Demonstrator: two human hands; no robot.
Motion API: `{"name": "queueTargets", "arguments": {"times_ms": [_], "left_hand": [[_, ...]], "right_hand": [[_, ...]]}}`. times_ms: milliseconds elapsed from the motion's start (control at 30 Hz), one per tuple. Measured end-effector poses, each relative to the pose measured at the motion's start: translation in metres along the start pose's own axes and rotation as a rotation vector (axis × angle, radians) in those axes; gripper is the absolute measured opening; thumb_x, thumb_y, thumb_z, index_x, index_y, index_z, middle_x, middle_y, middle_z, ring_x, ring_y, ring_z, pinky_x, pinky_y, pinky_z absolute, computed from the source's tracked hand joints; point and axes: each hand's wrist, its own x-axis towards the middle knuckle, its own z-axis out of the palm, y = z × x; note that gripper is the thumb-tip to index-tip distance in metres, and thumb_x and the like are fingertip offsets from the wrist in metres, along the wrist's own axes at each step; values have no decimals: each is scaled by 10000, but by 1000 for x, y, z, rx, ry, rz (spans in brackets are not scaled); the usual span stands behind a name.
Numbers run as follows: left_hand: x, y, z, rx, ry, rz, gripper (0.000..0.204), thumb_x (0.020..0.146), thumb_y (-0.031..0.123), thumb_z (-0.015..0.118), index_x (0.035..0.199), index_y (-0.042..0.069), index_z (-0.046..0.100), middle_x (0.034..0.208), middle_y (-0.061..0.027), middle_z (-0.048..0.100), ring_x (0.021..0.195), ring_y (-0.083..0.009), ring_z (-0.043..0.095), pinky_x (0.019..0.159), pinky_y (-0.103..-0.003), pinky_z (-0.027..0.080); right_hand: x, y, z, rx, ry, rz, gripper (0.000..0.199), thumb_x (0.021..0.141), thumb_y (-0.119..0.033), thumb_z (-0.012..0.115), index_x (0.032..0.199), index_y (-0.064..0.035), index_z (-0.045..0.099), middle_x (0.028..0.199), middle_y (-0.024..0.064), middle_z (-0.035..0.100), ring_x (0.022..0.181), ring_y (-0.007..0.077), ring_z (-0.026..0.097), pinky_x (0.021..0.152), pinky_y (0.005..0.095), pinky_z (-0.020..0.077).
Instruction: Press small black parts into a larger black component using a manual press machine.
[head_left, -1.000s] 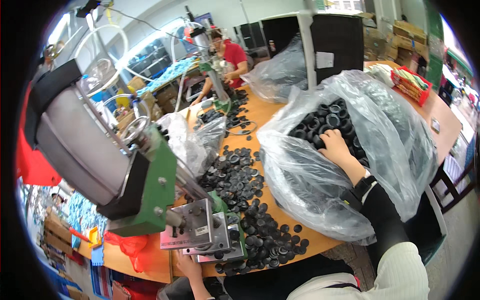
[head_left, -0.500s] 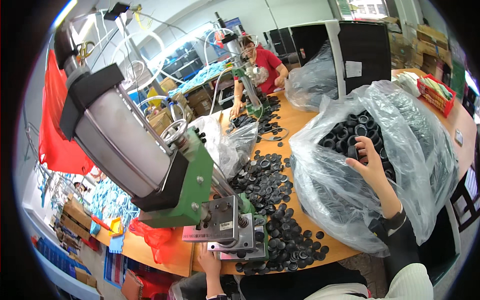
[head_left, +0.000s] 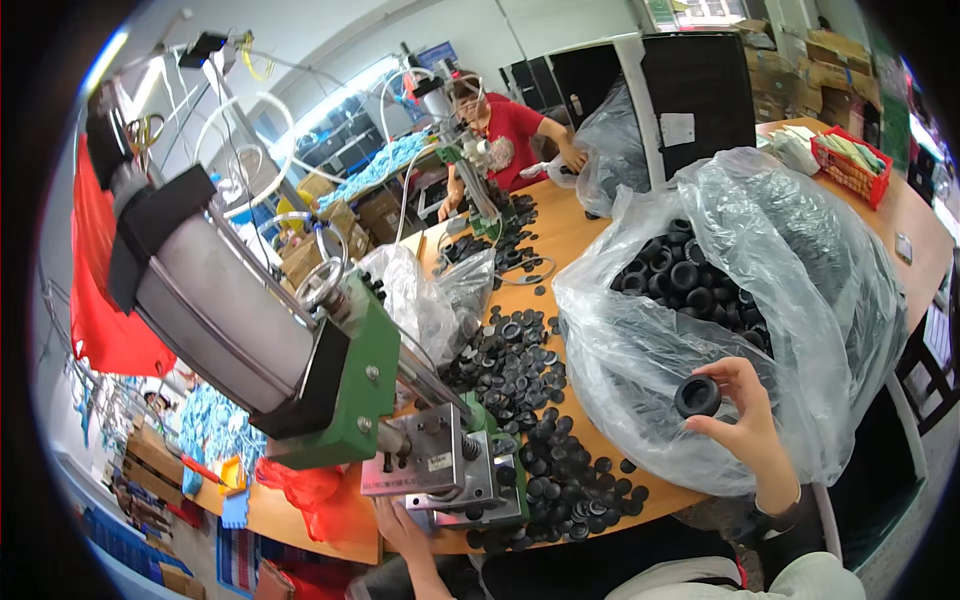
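My right hand (head_left: 748, 420) pinches a black round rubber cap (head_left: 697, 397) between thumb and fingers, its hollow side showing. It is held in front of a large clear plastic bag (head_left: 640, 400) full of similar black caps (head_left: 690, 275). My left hand (head_left: 403, 528) rests at the left side of the base of a green and grey bench press (head_left: 440, 455), fingers stretched out and their tips partly hidden by the metal block. Many flat black discs (head_left: 580, 480) lie loose at the right of the press.
The press's tall cylinder (head_left: 230, 310) leans across the left of the view. A red plastic bag (head_left: 305, 490) lies left of the press. Across the table, a person in red (head_left: 515, 140) sits by another press (head_left: 480, 180). A red basket (head_left: 850, 170) stands at the far right.
My right hand has come out of the bag of caps, moving down and nearer with one cap. My left hand stays by the press. The person across has reached toward a plastic bag.
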Motion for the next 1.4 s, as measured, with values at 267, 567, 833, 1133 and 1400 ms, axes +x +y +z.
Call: {"name": "queueTargets", "arguments": {"times_ms": [267,567,833,1133,1400], "left_hand": [[14,86,-21,-264,54,89,513,805,200,614,1226,-60,477,1171,-221,535,1063,-373,527,948,-412,382],[13,42,-20,-104,1,13,344,869,82,465,1189,-12,547,1230,-180,553,1167,-375,470,967,-431,365],[-17,-32,9,294,-398,40,379,906,209,515,1270,108,545,1342,-70,512,1311,-318,383,945,-445,403],[-14,-43,-3,343,-319,44,328,889,210,549,1192,89,588,1268,-86,561,1259,-329,440,906,-447,432],[-12,-8,15,276,-257,62,410,902,232,511,1301,138,489,1223,-114,547,1133,-317,507,934,-487,388]], "right_hand": [[-1,-12,34,137,-20,19,636,640,1,797,1184,-19,469,1112,67,538,1009,141,547,891,265,421],[-11,-4,55,-54,-99,-96,558,613,-70,790,1107,4,542,1096,89,515,987,168,532,871,271,417],[-4,10,63,-91,-135,11,527,636,-47,767,1113,-5,546,1072,64,531,962,151,548,851,264,429],[-1,0,100,22,-223,36,537,643,-81,769,1122,17,546,1080,74,515,1023,158,520,895,270,402],[-16,56,47,-231,-246,-93,563,698,-25,724,1219,25,515,1209,130,499,1108,241,504,968,325,379]]}}
